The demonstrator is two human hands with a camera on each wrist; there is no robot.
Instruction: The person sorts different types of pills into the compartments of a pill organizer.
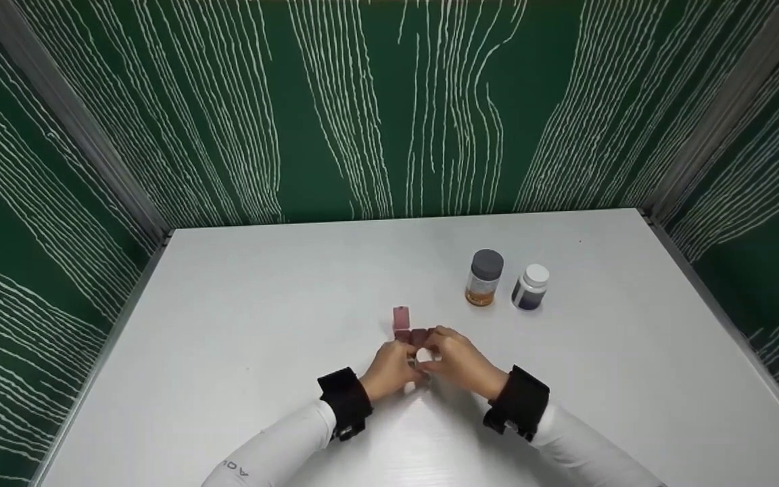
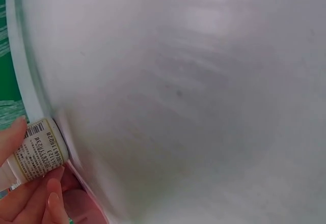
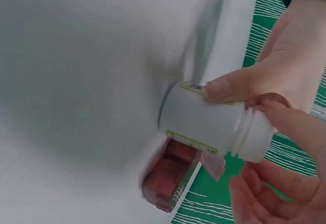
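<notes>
A small white pill bottle (image 3: 201, 114) with a printed label stands upright on the table between both hands. My right hand (image 1: 460, 360) grips its body, the thumb (image 3: 226, 87) lying along the side. My left hand (image 1: 391, 368) has its fingers around the white cap end (image 3: 254, 137). In the left wrist view the bottle's label (image 2: 38, 152) shows between fingers and thumb. Just beyond the hands sits a reddish, see-through pill organizer (image 1: 418, 336), one pink lid (image 1: 401, 317) flipped up. The hands hide part of the organizer.
Farther right on the white table (image 1: 261, 291) stand a jar with a grey lid (image 1: 485, 277) and a white-capped bottle with a dark label (image 1: 530, 287). Green panels with white lines (image 1: 389, 108) enclose the back and sides.
</notes>
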